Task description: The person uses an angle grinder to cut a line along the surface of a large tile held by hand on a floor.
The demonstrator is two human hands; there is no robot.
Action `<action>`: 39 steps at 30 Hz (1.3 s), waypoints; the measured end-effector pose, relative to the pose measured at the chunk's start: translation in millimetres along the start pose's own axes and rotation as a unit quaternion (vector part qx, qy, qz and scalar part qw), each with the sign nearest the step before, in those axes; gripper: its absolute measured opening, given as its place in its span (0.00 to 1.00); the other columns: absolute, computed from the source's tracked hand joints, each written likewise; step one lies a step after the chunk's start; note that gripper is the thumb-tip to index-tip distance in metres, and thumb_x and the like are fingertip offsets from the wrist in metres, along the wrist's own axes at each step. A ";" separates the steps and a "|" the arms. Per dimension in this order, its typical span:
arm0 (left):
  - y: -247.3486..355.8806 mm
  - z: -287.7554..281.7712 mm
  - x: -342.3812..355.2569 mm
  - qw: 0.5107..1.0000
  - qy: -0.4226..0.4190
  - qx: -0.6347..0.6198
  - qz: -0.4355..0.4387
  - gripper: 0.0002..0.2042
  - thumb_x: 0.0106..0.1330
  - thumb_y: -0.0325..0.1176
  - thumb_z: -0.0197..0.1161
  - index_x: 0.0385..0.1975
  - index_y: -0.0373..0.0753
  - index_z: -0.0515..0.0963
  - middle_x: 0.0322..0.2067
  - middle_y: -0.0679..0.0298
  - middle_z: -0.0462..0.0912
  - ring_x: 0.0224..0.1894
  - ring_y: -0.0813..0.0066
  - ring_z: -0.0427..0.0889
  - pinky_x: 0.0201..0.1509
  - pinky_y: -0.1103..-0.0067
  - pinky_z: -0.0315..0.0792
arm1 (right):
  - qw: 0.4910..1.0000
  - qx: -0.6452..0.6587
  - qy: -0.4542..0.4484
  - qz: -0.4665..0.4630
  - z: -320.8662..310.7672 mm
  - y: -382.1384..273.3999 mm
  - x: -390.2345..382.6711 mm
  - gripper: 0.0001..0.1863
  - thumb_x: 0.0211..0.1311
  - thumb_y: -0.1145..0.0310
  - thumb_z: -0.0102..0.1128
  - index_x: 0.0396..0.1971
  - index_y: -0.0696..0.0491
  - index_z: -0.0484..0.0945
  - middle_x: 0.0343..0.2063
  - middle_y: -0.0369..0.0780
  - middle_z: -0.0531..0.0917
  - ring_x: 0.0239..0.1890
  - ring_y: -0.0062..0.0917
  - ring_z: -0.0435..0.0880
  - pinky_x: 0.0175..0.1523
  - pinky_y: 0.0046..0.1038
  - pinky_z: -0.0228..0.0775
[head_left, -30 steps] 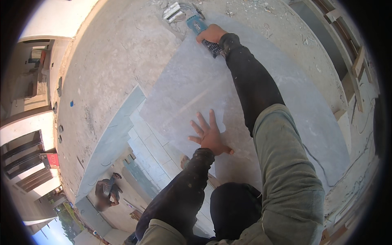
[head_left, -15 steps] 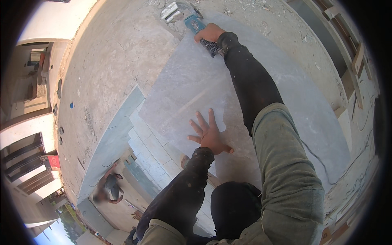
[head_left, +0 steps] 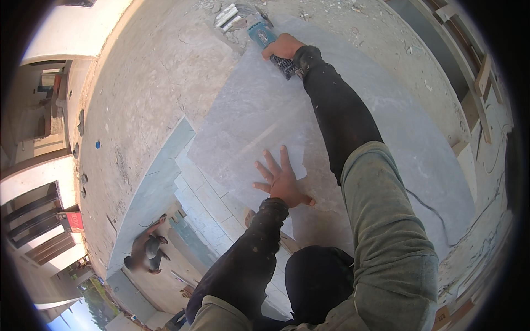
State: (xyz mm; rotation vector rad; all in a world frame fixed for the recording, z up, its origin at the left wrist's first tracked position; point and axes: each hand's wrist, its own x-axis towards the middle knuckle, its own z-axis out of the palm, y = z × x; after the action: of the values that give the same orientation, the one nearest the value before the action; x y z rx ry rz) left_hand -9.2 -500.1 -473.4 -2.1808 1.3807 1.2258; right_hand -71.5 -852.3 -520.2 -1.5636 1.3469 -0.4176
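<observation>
At the far edge of a large grey slab (head_left: 243,118), my right hand (head_left: 285,46) is closed round the body of a teal angle grinder (head_left: 261,34). The grinder's head points away from me; its disc is hard to make out. Dark mesh covers the grinder's near end. My left hand (head_left: 283,183) lies on the slab with its fingers spread, and nothing is in it. Beside that palm is a browner, dusty-looking patch (head_left: 320,193) of the surface.
Beyond the grinder lie broken white pieces (head_left: 227,18) and rubble. A dark cord (head_left: 433,211) runs along the right. Pale tiles (head_left: 207,194) cover the floor at lower left, where another person (head_left: 149,252) bends down. Wooden boards (head_left: 482,88) stand at far right.
The other person at lower left has shifted posture slightly. My left hand stays spread in place, and my right hand with the grinder has barely moved.
</observation>
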 end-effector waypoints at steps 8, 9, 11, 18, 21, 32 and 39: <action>5.9 -2.5 -4.7 1.000 0.018 0.010 -0.006 0.86 0.25 0.44 0.96 0.84 0.49 0.30 0.80 0.35 0.18 0.80 0.22 0.19 0.70 0.21 0.32 | 1.000 -0.005 -0.014 0.014 -2.3 3.4 -4.4 0.33 0.36 0.54 0.79 0.38 0.67 0.88 0.39 0.51 0.89 0.38 0.39 0.89 0.43 0.36 0.81; 6.0 -2.2 -4.4 1.000 0.020 0.012 -0.006 0.86 0.25 0.44 0.96 0.84 0.49 0.30 0.80 0.35 0.19 0.80 0.22 0.19 0.70 0.21 0.32 | 1.000 -0.003 -0.017 0.017 -2.4 3.7 -5.4 0.33 0.36 0.54 0.79 0.38 0.67 0.88 0.39 0.52 0.89 0.38 0.39 0.89 0.43 0.36 0.81; 6.4 -1.3 -3.6 1.000 0.021 0.015 -0.007 0.86 0.25 0.44 0.96 0.84 0.49 0.30 0.80 0.35 0.19 0.80 0.22 0.20 0.70 0.21 0.33 | 1.000 -0.009 -0.011 0.017 -3.1 5.8 -7.6 0.33 0.36 0.54 0.79 0.38 0.68 0.88 0.39 0.51 0.89 0.38 0.39 0.89 0.43 0.36 0.81; 4.7 -1.6 -2.9 0.999 0.023 0.021 -0.015 0.86 0.24 0.43 0.96 0.84 0.51 0.30 0.81 0.35 0.20 0.80 0.22 0.21 0.70 0.21 0.33 | 0.999 0.009 -0.023 0.023 -4.6 4.8 -16.5 0.33 0.36 0.55 0.79 0.39 0.68 0.87 0.39 0.52 0.89 0.38 0.40 0.89 0.44 0.36 0.80; 6.4 -1.0 -2.6 0.999 0.024 0.021 -0.011 0.86 0.24 0.43 0.96 0.84 0.51 0.31 0.81 0.35 0.20 0.81 0.22 0.21 0.70 0.21 0.33 | 1.000 0.005 -0.028 0.012 -7.2 5.0 -14.1 0.34 0.36 0.55 0.79 0.40 0.68 0.87 0.40 0.52 0.89 0.38 0.40 0.89 0.44 0.36 0.80; 7.6 -1.1 -3.2 0.999 0.030 0.017 -0.015 0.86 0.23 0.43 0.96 0.83 0.50 0.31 0.81 0.35 0.21 0.81 0.23 0.21 0.71 0.22 0.33 | 1.000 -0.004 -0.023 0.002 -6.7 1.3 -7.1 0.33 0.40 0.53 0.78 0.38 0.69 0.87 0.35 0.51 0.89 0.32 0.37 0.88 0.39 0.35 0.78; 8.4 -0.7 -3.8 0.999 0.031 0.016 -0.012 0.86 0.24 0.42 0.96 0.83 0.50 0.32 0.81 0.35 0.21 0.81 0.23 0.21 0.71 0.22 0.32 | 1.000 -0.009 -0.021 -0.003 -6.0 3.2 -0.3 0.32 0.39 0.53 0.78 0.38 0.68 0.87 0.34 0.50 0.89 0.30 0.37 0.87 0.38 0.36 0.78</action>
State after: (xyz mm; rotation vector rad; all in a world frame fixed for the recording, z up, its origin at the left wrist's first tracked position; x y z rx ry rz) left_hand -16.7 -502.4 -468.3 -2.2255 1.3840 1.1289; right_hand -78.0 -854.3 -520.0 -1.5830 1.3175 -0.3752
